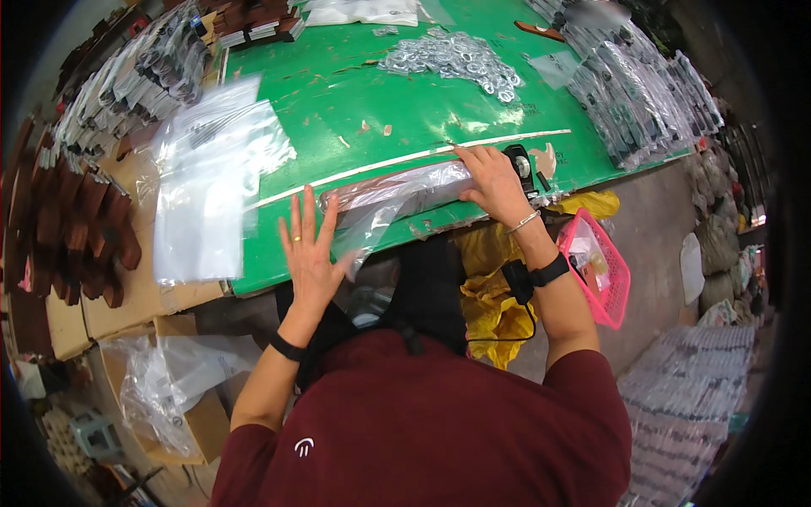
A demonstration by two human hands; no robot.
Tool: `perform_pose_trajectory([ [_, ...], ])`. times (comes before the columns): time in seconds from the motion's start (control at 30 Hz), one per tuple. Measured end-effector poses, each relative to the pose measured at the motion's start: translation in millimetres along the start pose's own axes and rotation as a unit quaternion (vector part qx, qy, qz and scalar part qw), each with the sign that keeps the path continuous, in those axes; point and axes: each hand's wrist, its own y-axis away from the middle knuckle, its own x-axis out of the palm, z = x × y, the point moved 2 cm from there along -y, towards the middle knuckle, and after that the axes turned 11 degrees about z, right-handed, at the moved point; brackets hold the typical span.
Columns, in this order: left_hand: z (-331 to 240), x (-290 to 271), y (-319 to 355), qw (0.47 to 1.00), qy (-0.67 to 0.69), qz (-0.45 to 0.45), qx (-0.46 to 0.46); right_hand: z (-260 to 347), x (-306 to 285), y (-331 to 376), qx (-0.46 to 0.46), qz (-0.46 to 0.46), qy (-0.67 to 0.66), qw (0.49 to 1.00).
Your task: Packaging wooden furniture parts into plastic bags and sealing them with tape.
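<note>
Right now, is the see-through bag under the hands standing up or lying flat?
Lying flat. The clear plastic bag stretches along the green table edge, with the left hand and right hand pressing down on it.

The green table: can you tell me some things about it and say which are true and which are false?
1. The table is green. True.
2. Both hands press on a clear plastic bag. True: the left hand lies flat on it, the right hand presses its other end.
3. A pile of shiny metal rings lies on the table. True.
4. The basket beside the table is blue. False: it is pink.
5. The right hand holds scissors. False: it holds no tool.
</note>
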Motion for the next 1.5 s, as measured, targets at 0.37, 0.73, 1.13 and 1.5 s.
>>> perform_pose_trajectory([
  [0.37,16,-6,-54,0.964,0.257,-0.035,0.062,2,-1,2,0.0,-0.007,0.02,1.0],
  [0.73,47,13,-66,0.898,0.424,-0.008,-0.115,11,-3,12,0.012,-0.037,0.01,0.999],
  [1.13,22,3,-18,0.867,0.471,-0.072,-0.144,19,29,-8,0.024,-0.284,0.01,0.959],
  [1.5,5,42,11,0.852,0.494,-0.094,-0.143,-7,14,19,0.082,-0.228,-0.153,0.958],
])
